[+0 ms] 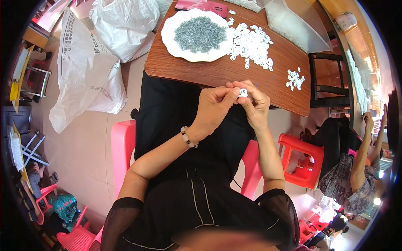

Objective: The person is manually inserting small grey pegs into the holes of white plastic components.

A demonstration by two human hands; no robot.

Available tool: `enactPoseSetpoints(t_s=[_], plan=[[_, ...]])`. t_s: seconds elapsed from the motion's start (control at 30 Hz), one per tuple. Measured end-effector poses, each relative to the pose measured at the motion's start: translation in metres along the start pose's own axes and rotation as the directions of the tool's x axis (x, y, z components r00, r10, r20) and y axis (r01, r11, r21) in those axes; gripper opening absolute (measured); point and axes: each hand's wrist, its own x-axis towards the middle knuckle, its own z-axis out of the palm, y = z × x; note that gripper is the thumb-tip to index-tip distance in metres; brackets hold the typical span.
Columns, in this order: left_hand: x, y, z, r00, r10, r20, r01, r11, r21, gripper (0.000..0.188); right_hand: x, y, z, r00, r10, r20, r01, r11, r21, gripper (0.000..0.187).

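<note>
A: Starting with the right hand (256,106). Gripping anything?

B: Pinching a small white piece (243,92) between thumb and fingers, with only a narrow gap around it. Holding it above the black-clad lap (167,98), just off the near edge of the brown table (184,70).

A: And doing what with the left hand (211,109)?

B: Curling its fingers in tight, with thumb and forefinger drawn close together. Bringing the thumb tip right up to the left end of the same piece.

A: Gripping it there too, or only touching?

B: Not managing to tell, with those fingertips partly hidden. Wearing a beaded bracelet (184,135) on that wrist, though.

A: Spotting what on the table?

B: Seeing a white scalloped plate (168,35) heaped with slender grey pieces (200,34), then a large scatter of white pieces (251,46) just beside it on the right. Noticing a smaller cluster (295,79) farther right, well apart from the large one. Finding a pink phone (201,6) behind the plate, plus a clear plastic container (289,27) near the far right side.

A: Noticing anything around the table?

B: Seeing white sacks (88,75) on the floor to the left. Sitting on a pink chair (122,146), near a red stool (288,161) on the right. Glimpsing a co-worker (343,180) in a patterned top beyond that.
</note>
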Motion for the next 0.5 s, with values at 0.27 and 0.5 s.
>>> enactPoseSetpoints(t_s=[0.27,0.5], plan=[[0.003,-0.009,-0.003,0.994,0.103,-0.021,-0.1,0.988,0.119,0.022,0.002,-0.003,-0.002,0.998,0.004,0.062,-0.007,0.999,0.048,0.051],[0.005,-0.011,-0.006,0.963,0.268,-0.037,-0.254,0.941,0.224,0.018,0.002,-0.011,0.0,0.997,0.078,0.012,-0.079,0.992,0.097,0.055]])
